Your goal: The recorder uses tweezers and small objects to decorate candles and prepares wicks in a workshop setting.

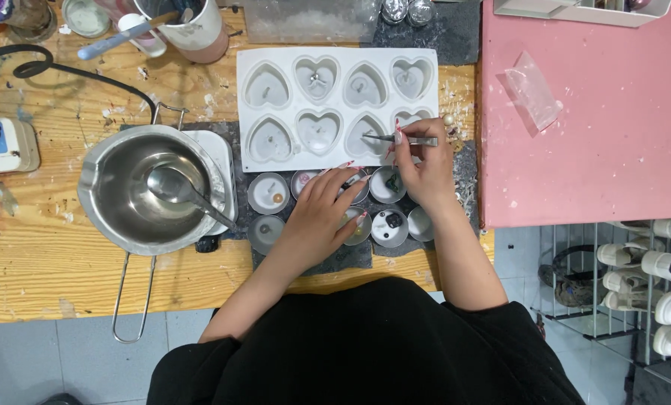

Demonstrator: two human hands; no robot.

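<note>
- A steel pot [136, 191] with a spoon [178, 187] in it sits on the wooden bench [35, 255], well left of both hands and touched by neither.
- The left hand [322, 214] lies flat over the small round tins [268, 193], fingers spread and loosely open. Its fingertips rest on one tin at the upper edge of the cluster. Whether it has anything pinched I cannot tell.
- The tins lie under and to both sides of that hand, just below the mold.
- The white heart mold [335, 105] lies just beyond the fingers. Most cavities look filled with pale wax and show a wick.
- The right hand [424, 161] is closed around tweezers [401, 139], thumb and fingers pinching the shaft. The tips point left from the grip, over the third heart [365, 135] of the near row. What the tips hold, if anything, is too small to see.
- To do this well, I judge: keep the tweezers low and steady, bring the tips straight down into the heart, and avoid nudging the wick.
- Steadying the tin with the left hand should help.
- A pink board [613, 135] lies right of the grip.
</note>
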